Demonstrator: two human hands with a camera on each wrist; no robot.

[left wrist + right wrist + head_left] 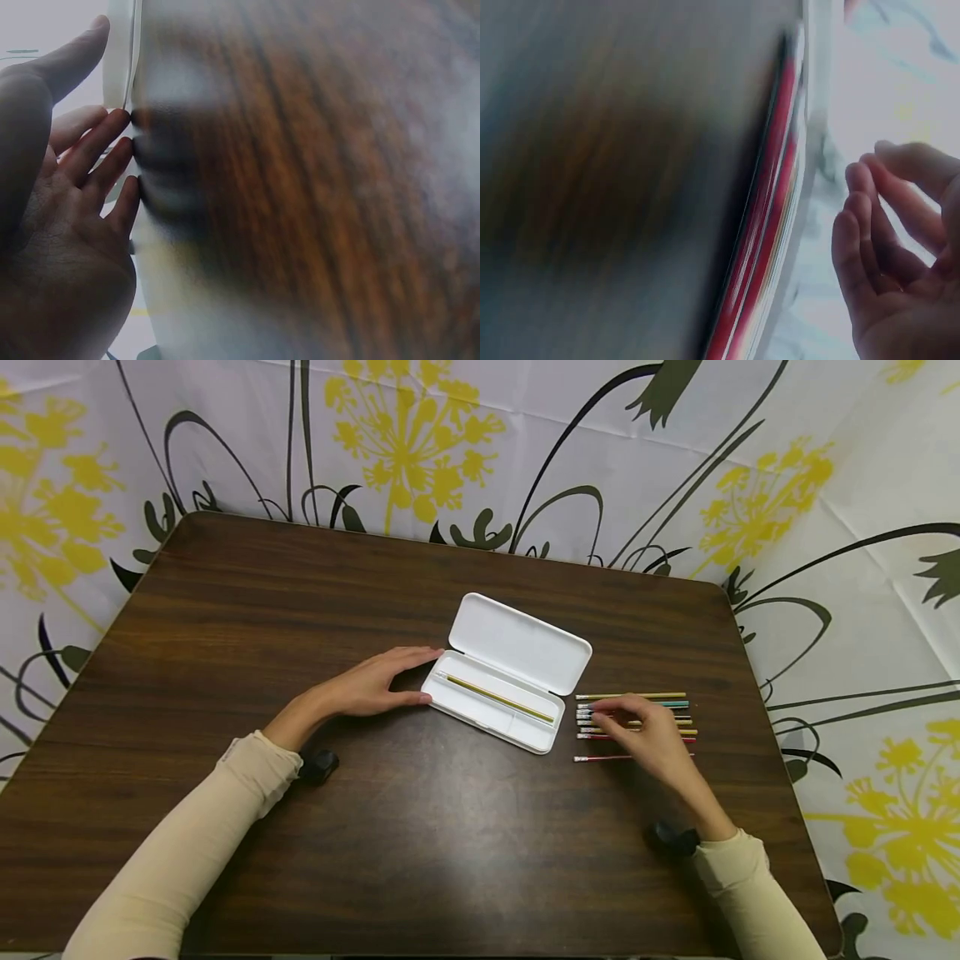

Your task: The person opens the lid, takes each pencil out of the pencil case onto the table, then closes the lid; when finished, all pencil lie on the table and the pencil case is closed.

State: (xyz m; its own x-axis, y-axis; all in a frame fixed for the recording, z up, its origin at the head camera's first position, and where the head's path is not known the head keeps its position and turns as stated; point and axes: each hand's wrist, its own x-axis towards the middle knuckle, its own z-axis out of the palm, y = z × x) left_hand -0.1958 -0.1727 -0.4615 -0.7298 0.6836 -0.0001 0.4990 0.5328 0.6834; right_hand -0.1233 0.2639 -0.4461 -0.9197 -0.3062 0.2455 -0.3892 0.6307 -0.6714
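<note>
A white pencil case [517, 643] lies with its lid raised, and one yellow pencil [495, 697] rests inside it. My left hand [375, 683] is at the case's left end, thumb at the front corner and fingers at the back. In the left wrist view the fingers of that hand [82, 202] look extended. My right hand [643, 735] is over a row of several pencils [600, 737], thumb and index finger close together. In the right wrist view, nothing shows between the fingers of that hand [900, 240]; red pencils [761, 202] lie beside it.
Everything lies on a dark wood-grain table [420, 860]. A red pencil [600, 759] lies nearest the front, apart from the row. Behind the table hangs a white cloth [255, 410] with yellow flowers. Dark devices [320, 767] are at both wrists.
</note>
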